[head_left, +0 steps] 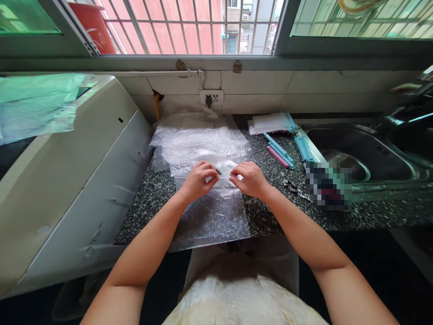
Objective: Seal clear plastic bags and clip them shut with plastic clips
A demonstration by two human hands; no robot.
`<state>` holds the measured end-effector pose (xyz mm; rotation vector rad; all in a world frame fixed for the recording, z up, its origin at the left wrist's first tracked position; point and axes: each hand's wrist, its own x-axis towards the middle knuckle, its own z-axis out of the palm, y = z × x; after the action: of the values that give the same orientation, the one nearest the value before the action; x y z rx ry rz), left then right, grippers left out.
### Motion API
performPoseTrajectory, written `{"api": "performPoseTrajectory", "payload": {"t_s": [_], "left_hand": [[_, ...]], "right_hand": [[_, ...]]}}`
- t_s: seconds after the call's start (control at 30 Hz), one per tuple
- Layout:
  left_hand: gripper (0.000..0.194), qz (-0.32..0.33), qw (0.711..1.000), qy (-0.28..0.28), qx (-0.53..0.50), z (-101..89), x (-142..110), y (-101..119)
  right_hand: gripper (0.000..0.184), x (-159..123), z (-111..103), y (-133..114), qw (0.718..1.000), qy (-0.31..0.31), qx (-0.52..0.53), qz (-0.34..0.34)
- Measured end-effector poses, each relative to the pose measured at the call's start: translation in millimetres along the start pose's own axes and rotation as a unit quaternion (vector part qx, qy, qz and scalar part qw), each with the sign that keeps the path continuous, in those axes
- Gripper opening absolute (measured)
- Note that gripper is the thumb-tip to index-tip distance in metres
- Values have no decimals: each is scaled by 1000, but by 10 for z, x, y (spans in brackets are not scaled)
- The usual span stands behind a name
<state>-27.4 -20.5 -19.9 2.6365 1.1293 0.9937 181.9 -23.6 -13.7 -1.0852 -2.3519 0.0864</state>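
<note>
Counted: two hands, one pile of clear plastic [203, 140] in an undetermined number of layers, one pink strip [278, 156], several blue strips [280, 150] overlapped beyond exact count, one wall socket [212, 97]. The left hand [199, 180] and right hand [251, 180] each have thumb and fingers closed in a pinch on clear film [223, 183], which lies directly before the pile. The strips lie right of the pile, the sink [358, 174] farther right. The table [152, 194] is dark and speckled; behind the pile, the socket sits on a tiled wall [253, 81] below a barred window [189, 27].
</note>
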Motion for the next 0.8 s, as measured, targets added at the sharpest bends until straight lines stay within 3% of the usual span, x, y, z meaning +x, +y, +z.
{"api": "performPoseTrajectory", "payload": {"t_s": [0.8], "left_hand": [[10,5,1000,13,0,19,-13,-15]], "right_hand": [[14,5,4,-4,999,14,-37,-30]]}}
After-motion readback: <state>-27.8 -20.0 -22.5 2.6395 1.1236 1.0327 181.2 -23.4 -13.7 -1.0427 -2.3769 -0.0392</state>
